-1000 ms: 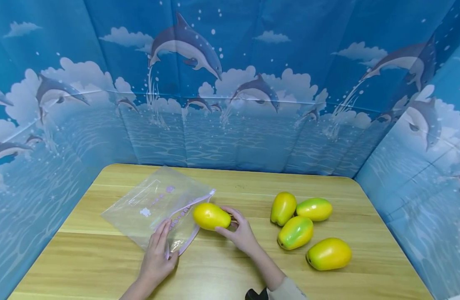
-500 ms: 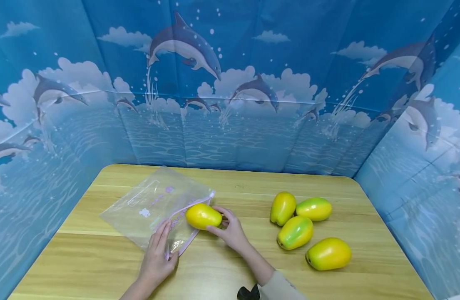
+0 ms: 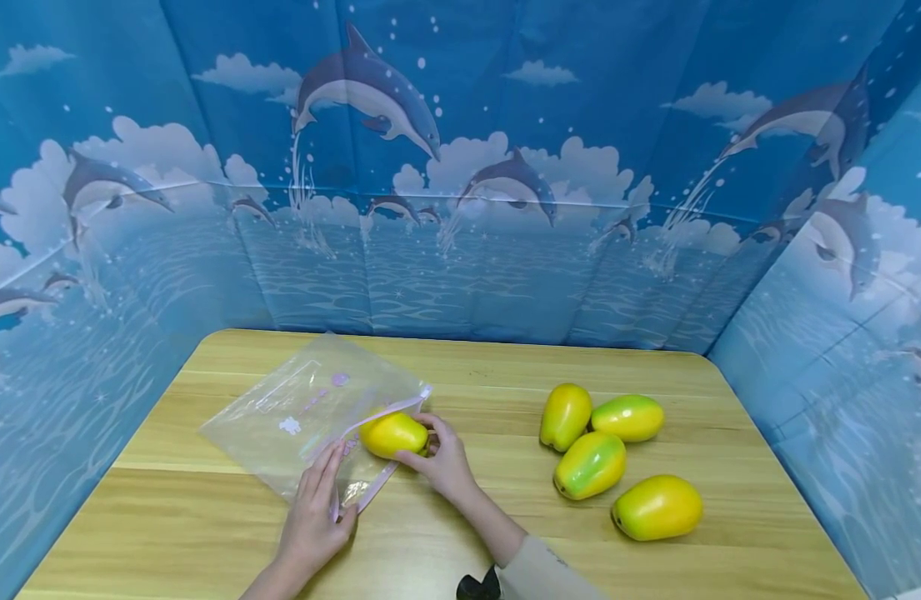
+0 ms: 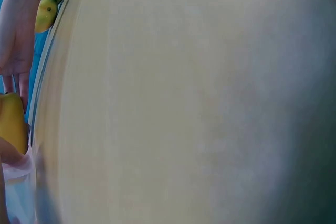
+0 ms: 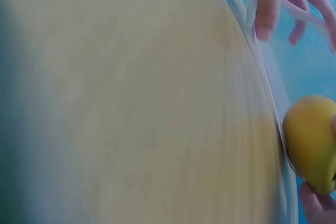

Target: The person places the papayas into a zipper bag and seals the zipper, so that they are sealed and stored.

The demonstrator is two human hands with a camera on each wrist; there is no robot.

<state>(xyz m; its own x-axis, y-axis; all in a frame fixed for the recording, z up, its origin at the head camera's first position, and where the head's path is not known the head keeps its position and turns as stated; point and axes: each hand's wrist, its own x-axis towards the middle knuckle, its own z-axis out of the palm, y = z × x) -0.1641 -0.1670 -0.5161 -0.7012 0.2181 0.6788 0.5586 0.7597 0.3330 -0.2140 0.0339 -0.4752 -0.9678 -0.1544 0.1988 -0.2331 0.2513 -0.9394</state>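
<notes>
In the head view my right hand (image 3: 443, 460) holds a yellow papaya (image 3: 392, 434) by its right end, fingers and thumb on either side. Its other end lies inside the mouth of a clear plastic zip bag (image 3: 280, 417) with a lilac zip edge. My left hand (image 3: 315, 508) holds the near side of that mouth, the fingers at the upper edge and the thumb lower down. The right wrist view shows the left hand (image 5: 294, 3) at the bag's rim and the papaya (image 5: 310, 140) beside the right fingertips. In the left wrist view the papaya (image 4: 11, 121) is partly cut off.
Several more yellow-green papayas lie on the right of the wooden table (image 3: 498, 375): an upright one (image 3: 566, 417), a greener one (image 3: 628, 418), one below them (image 3: 591, 465) and one nearest me (image 3: 658, 507). A dolphin-print curtain (image 3: 460, 250) surrounds the table.
My right hand has moved left with the papaya, from just outside the bag's mouth to partly inside it. The left hand has stayed at the bag's edge.
</notes>
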